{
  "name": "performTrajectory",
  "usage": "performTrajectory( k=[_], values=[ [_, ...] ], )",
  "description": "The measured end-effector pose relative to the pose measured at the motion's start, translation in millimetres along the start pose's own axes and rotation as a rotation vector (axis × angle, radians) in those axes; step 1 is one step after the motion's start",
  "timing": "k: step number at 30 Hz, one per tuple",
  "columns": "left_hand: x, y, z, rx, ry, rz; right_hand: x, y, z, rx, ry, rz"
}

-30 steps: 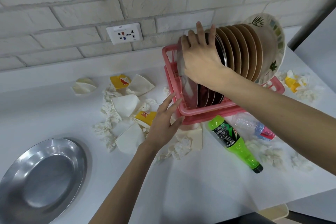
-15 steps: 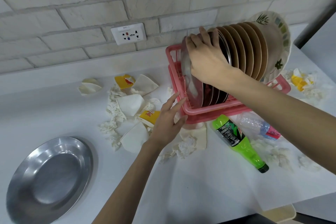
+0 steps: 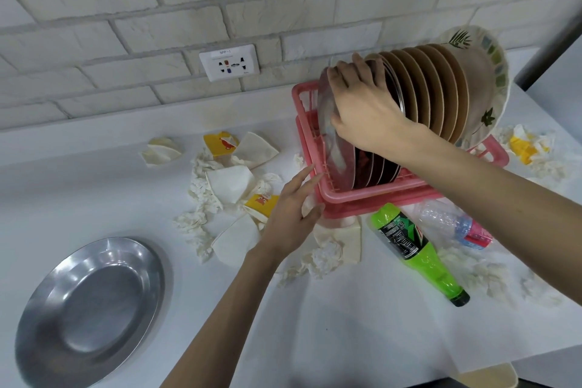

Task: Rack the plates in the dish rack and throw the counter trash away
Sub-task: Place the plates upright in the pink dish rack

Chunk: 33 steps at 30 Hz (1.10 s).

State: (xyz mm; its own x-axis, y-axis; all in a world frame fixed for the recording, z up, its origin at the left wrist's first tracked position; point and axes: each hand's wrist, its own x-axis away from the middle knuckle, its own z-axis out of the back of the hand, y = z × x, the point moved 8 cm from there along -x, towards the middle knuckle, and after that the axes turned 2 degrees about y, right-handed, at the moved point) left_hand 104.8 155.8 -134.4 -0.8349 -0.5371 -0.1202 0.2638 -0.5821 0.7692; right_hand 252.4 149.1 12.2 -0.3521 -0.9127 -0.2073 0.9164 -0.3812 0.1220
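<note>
Seating steel plate [image 3: 327, 123] upright at left end of dish rack [image 3: 362, 195]: my right hand [image 3: 365, 110] grips it; left hand [image 3: 293, 214], fingers straight, braces rack. Second plate [image 3: 91, 309] lies flat, left of rack, nearer left hand.

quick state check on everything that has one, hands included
right hand, grips upright steel plate
left hand, fingers straight at dish rack corner
dish rack, nearly full of plates on edge
second steel plate, flat on counter
green bottle, lying down, capped
paper cups, crushed
</note>
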Motion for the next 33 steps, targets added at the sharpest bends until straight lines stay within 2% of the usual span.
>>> performTrajectory(
  k=[10,14,16,20,33],
  values=[
    [21,-1,41,0.099,0.148,0.018,19,-37,25,-0.109,0.145,0.110],
    [41,-6,67,0.199,0.236,0.103,32,-74,30,-0.288,0.232,0.271],
    [54,-12,80,0.234,0.272,0.155,41,-96,30,-0.416,0.223,0.356],
    [85,-28,101,0.255,0.304,0.228,61,-136,19,-0.614,0.133,0.434],
    [237,-110,166,0.257,0.580,0.571,124,-259,-84,-0.947,-0.435,0.367]
  ],
)
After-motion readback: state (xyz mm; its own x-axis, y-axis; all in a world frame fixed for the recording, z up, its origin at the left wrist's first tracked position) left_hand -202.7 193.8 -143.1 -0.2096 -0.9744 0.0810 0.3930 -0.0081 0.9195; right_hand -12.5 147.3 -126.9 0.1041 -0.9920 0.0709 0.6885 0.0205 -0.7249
